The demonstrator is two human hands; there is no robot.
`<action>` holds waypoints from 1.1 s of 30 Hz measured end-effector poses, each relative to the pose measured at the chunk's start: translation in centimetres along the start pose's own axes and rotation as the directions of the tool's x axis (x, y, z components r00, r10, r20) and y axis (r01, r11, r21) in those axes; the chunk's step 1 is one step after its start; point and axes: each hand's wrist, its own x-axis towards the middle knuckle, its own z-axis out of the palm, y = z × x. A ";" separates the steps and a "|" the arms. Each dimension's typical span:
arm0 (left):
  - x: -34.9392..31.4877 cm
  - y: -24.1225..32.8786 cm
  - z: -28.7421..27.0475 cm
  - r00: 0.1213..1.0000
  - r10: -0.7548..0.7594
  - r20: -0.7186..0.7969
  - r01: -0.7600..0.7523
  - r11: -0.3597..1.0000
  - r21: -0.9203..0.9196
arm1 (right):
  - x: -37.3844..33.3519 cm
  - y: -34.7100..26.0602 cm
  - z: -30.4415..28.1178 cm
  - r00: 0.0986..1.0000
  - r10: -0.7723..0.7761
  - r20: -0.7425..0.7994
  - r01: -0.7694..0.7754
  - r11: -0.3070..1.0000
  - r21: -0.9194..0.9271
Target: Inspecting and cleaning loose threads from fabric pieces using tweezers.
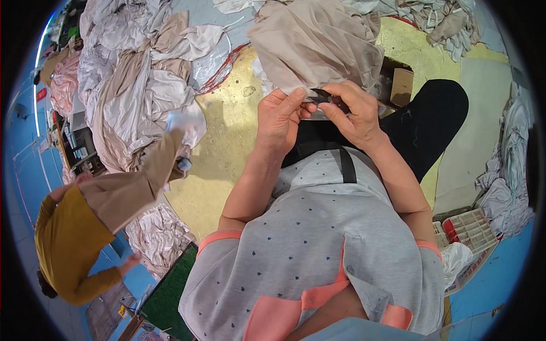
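Beige fabric (318, 42) lies bunched in front of my lap, its near edge reaching up to my fingers. My left hand (277, 118) is closed in a pinch, thumb against fingers, at that edge of the fabric. My right hand (358, 111) is wrapped round small black thread snips (320, 95). The blades point left, towards the fingertips of my left hand, and almost meet them. Part of the snips is hidden inside my right hand. Any thread between the two hands is too small to make out.
Heaps of white and beige cloth (131, 85) cover the left side, and more cloth (509, 153) lies far right. An open cardboard box (401, 86) stands beside my right knee. A plastic basket (469, 230) is at the right. A person in a mustard top (74, 244) walks at the left.
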 end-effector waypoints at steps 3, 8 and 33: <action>0.0 -0.1 0.1 1.000 -0.001 0.014 0.001 1.000 0.002 | 0.2 -0.1 -0.1 1.000 -0.002 -0.002 0.002 1.000 0.006; 0.0 -0.1 0.1 1.000 0.005 0.028 -0.006 1.000 0.021 | 0.5 -0.4 -0.1 1.000 -0.019 -0.005 0.019 1.000 -0.003; -0.7 -0.8 -0.5 1.000 -0.005 -0.030 0.004 0.999 -0.035 | -0.8 0.4 1.2 0.994 0.094 0.061 -0.096 0.995 0.034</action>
